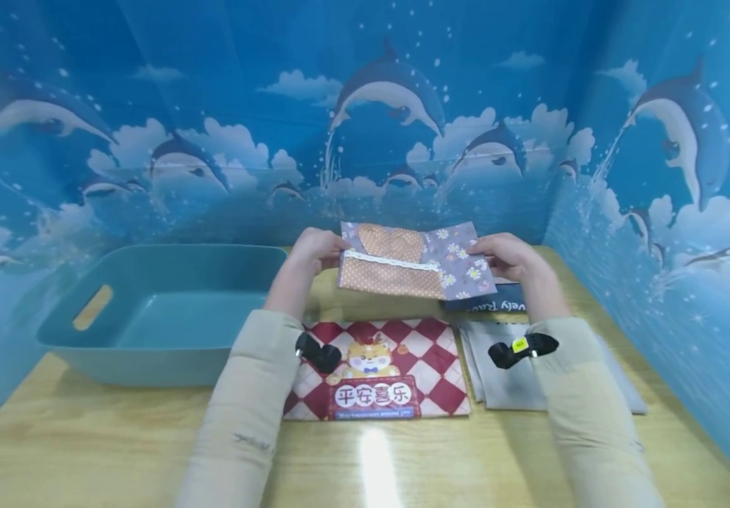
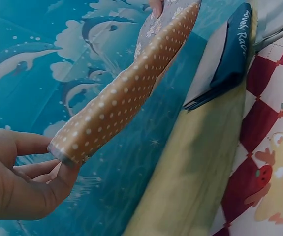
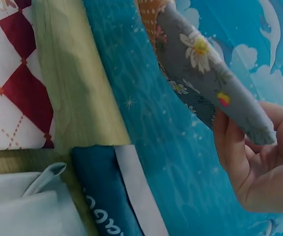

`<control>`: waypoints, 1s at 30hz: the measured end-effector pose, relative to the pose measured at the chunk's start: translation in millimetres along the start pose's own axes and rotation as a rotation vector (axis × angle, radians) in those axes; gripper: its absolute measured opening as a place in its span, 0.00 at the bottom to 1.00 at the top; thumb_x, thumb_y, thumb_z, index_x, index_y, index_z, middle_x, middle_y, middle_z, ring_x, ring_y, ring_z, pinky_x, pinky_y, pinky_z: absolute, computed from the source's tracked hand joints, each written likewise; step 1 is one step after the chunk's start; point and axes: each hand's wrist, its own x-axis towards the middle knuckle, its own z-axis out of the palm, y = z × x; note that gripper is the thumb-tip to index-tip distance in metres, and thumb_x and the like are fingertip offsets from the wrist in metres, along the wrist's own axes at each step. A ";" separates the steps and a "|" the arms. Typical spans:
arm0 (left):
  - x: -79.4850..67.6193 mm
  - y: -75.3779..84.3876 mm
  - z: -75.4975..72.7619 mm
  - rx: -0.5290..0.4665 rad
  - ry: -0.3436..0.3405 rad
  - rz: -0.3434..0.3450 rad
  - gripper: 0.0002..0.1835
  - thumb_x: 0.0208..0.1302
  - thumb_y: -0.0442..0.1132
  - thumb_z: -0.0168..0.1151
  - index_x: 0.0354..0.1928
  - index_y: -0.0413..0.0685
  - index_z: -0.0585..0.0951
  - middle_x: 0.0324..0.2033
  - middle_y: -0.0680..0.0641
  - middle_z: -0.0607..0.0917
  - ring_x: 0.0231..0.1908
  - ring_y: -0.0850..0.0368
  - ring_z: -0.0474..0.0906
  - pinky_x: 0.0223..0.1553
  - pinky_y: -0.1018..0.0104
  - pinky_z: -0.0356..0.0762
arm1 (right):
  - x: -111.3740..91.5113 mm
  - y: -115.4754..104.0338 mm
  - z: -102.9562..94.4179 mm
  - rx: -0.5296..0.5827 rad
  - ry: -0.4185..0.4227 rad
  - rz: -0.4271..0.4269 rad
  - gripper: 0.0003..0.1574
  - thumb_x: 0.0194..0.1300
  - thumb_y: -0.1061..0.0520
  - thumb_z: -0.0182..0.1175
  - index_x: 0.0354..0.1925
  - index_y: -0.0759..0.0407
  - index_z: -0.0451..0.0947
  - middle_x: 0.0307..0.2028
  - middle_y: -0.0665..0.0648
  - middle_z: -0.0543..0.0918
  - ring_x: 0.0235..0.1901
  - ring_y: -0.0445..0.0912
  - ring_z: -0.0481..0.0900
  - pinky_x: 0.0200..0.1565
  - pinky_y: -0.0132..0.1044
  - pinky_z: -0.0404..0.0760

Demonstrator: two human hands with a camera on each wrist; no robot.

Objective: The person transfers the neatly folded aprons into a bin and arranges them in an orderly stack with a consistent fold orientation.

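Note:
A folded cloth (image 1: 396, 261) hangs above the table, held by a hand at each end. It is grey-purple with white daisies, plus an orange-brown polka-dot section edged by a white lace strip. My left hand (image 1: 317, 248) pinches its left end; in the left wrist view the thumb and fingers (image 2: 33, 142) close on the dotted edge. At the opposite end my right hand (image 1: 506, 255) pinches the floral part (image 3: 215, 73), thumb on one side and fingers on the other. Below the cloth lies a folded red-and-white checked cloth (image 1: 428, 353) with a cartoon animal and lettering.
A blue-green plastic bin (image 1: 168, 356) with a handle slot stands on the left of the wooden table (image 1: 149, 444). On the right lie a folded pale grey cloth (image 1: 511, 395) and, behind it, a dark blue folded cloth (image 1: 485, 302) with white lettering. Dolphin-printed walls (image 1: 212, 85) enclose the table.

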 end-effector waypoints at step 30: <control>-25.6 16.3 -80.9 0.129 -0.028 0.065 0.26 0.63 0.27 0.51 0.65 0.36 0.64 0.60 0.40 0.67 0.50 0.51 0.71 0.49 0.65 0.75 | -2.7 -28.2 62.5 0.061 0.024 -0.008 0.34 0.62 0.61 0.59 0.64 0.67 0.61 0.35 0.56 0.81 0.33 0.46 0.83 0.43 0.38 0.81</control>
